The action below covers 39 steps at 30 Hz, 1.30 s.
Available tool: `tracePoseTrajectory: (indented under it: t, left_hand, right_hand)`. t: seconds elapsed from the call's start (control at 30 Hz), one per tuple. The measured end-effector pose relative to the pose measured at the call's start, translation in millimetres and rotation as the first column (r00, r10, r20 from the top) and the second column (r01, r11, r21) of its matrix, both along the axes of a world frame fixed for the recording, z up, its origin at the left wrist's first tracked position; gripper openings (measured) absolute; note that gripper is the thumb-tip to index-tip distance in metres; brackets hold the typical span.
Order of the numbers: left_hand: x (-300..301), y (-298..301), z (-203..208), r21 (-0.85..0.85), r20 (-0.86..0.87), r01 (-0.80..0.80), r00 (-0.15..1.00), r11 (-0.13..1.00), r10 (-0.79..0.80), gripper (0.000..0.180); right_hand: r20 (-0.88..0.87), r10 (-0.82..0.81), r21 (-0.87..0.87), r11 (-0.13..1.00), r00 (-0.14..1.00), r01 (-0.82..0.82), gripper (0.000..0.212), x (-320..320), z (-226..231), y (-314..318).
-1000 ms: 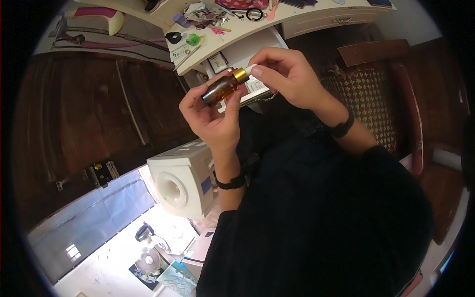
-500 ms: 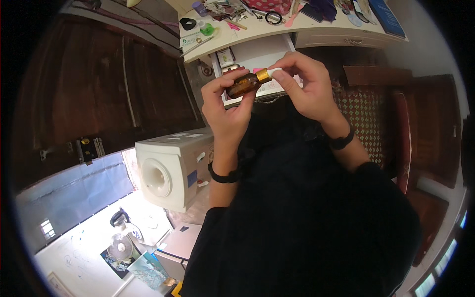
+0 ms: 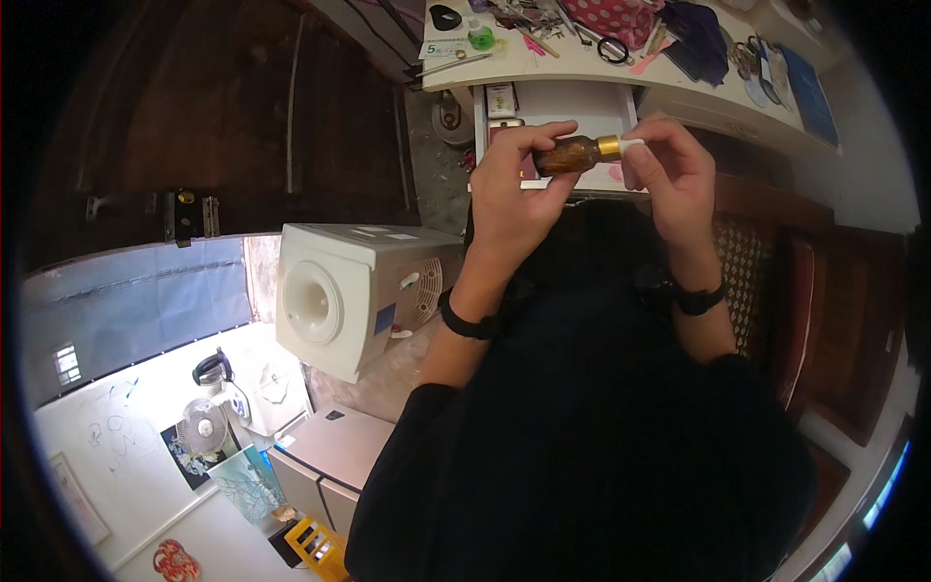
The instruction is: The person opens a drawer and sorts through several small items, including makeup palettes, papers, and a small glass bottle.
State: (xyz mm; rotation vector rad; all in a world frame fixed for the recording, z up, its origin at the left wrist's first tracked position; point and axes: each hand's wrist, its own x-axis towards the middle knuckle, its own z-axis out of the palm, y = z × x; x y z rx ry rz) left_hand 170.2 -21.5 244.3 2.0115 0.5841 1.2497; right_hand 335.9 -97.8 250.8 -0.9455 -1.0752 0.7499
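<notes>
My left hand (image 3: pixel 517 191) is closed around an amber glass dropper bottle (image 3: pixel 572 156), which lies on its side with its neck pointing right. At that end are a gold collar (image 3: pixel 608 147) and a white rubber bulb (image 3: pixel 629 145). The thumb and fingers of my right hand (image 3: pixel 679 173) pinch the bulb. Both hands are above the front of an open white drawer (image 3: pixel 592 102), where a dark red item (image 3: pixel 529 167) shows partly behind my left hand. Small boxes sit along the drawer's left side.
The desk (image 3: pixel 572 68) beyond the drawer carries a black tape roll (image 3: pixel 613 50), a green-filled container (image 3: pixel 481 37), a polka-dot cloth (image 3: pixel 621 17) and a blue book (image 3: pixel 810 97). A white boxy appliance (image 3: pixel 359 281) stands at my left. To the right is a dark wooden chair (image 3: pixel 853 320).
The view has shifted, so the desk and hands appear farther right. The bottle now lies nearly level instead of tilted up to the right. Both hands keep their hold on it.
</notes>
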Motion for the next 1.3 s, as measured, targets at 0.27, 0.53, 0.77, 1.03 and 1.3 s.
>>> tracePoseTrajectory:
  t: [0.27,0.53,0.77,1.03,1.3]
  left_hand:
    - [3.1,-0.3,3.2,-0.02,0.051,0.035,0.998,0.999,-0.034,0.042]
    - [2.7,1.9,12.7,0.011,0.034,0.049,0.998,0.999,-0.05,0.041]
    - [3.7,0.6,16.0,-0.071,0.081,0.118,0.99,0.991,-0.112,0.041]
    - [6.7,0.6,13.2,-0.079,0.092,0.132,0.988,0.988,-0.125,0.041]
    - [9.3,-3.6,-1.2,-0.089,0.193,0.154,0.972,0.984,-0.135,0.043]
  right_hand:
    - [-0.099,0.083,-0.004,0.996,0.992,-0.084,0.012,9.6,-9.8,2.1]
    - [-0.257,0.124,-0.013,0.991,0.958,-0.131,0.014,8.1,-12.3,4.9]
    - [-0.369,0.195,0.046,0.98,0.909,-0.191,0.011,7.7,-15.3,7.8]
    - [-0.403,0.178,0.055,0.984,0.898,-0.17,0.012,5.4,-11.0,6.1]
    - [-0.381,0.13,0.057,0.992,0.915,-0.117,0.01,-0.5,-4.0,5.5]
